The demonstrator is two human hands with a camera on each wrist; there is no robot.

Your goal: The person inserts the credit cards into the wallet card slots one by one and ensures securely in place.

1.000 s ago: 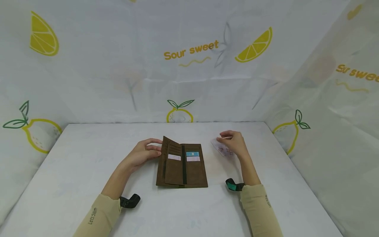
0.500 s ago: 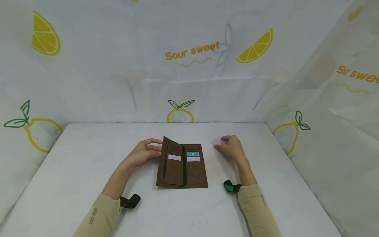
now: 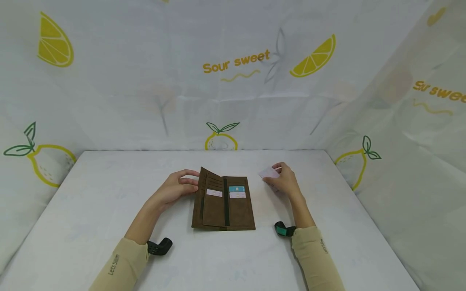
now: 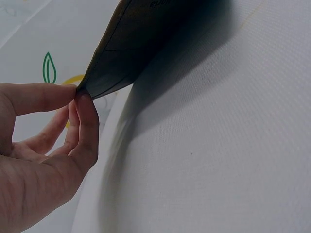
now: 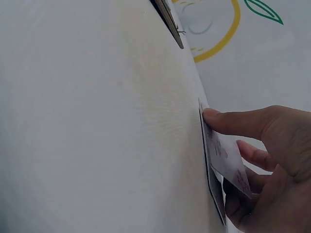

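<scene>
A brown bifold wallet (image 3: 238,214) lies spread on the table, its left side tilted up. My left hand (image 3: 171,190) pinches the edge of that raised side between thumb and fingers, as the left wrist view shows close up. Two whitish cards (image 3: 214,193) and a blue card (image 3: 236,188) stick out of the wallet's slots. To the right of the wallet, my right hand (image 3: 287,180) holds a pale card with pink print (image 5: 226,158) by its edges, thumb on one side and fingers on the other. A second, dark-edged flat piece (image 5: 212,182) shows right beneath that card.
The white table (image 3: 218,262) ends at a white curtain (image 3: 145,60) printed with lemons, behind and at the sides. Black bands with small cameras sit on both wrists, the left one (image 3: 160,247) near the table's front.
My right hand has moved slightly left and closed its fingers round the pale card, which now tilts up from its earlier flat pose. My left hand and the wallet stay put.
</scene>
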